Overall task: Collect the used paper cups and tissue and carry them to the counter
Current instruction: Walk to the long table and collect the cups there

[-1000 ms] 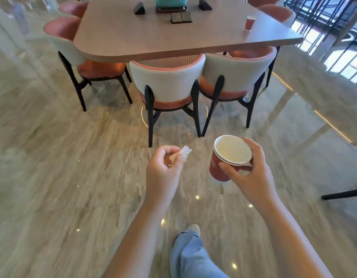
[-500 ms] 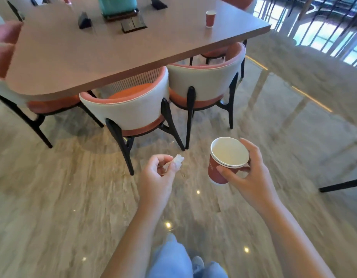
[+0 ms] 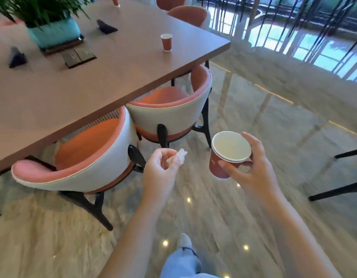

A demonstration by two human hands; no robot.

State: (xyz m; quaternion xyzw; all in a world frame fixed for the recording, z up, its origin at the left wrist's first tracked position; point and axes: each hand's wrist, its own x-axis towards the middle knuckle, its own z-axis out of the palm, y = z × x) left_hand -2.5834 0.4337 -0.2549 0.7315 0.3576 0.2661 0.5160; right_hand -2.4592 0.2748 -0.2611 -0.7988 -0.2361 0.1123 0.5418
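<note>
Left hand pinches crumpled tissue; right hand grips stacked red cups; 1 cup stands on the table at 11 o'clock.

floor: polished stone look, glossy, mirrors lights
bench: matt wood-look top, smooth
chairs: smooth pale shell, pink cloth-like seat, glossy black legs
cup stack: paper, red matt outside, white inside
tissue: crumpled white paper
far cup: paper, red
</note>
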